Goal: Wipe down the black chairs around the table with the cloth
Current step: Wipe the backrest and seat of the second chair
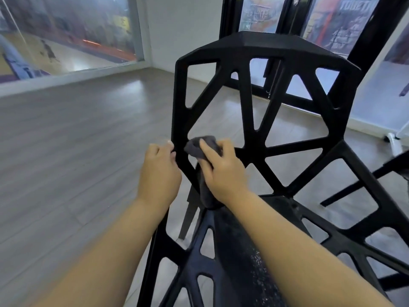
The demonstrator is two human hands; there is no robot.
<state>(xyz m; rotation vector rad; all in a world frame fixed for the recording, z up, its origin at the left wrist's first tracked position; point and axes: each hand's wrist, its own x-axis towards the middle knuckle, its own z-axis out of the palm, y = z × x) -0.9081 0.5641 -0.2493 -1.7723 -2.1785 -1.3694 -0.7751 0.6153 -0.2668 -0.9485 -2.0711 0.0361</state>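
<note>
Left hand point(159, 171) grips the black lattice-frame chair point(254, 120); right hand point(223, 171) clutches the grey cloth point(200, 147). Risk: bunched cloth skipping narrow struts.

Both bare forearms reach forward side by side, wrists straight. The left hand point(159, 171) curls its fingers point(165, 149) round the left edge of the black chair point(254, 120) back. The right hand point(223, 171), just inside that edge, grips the grey cloth point(199, 146) with its thumb on top.
</note>
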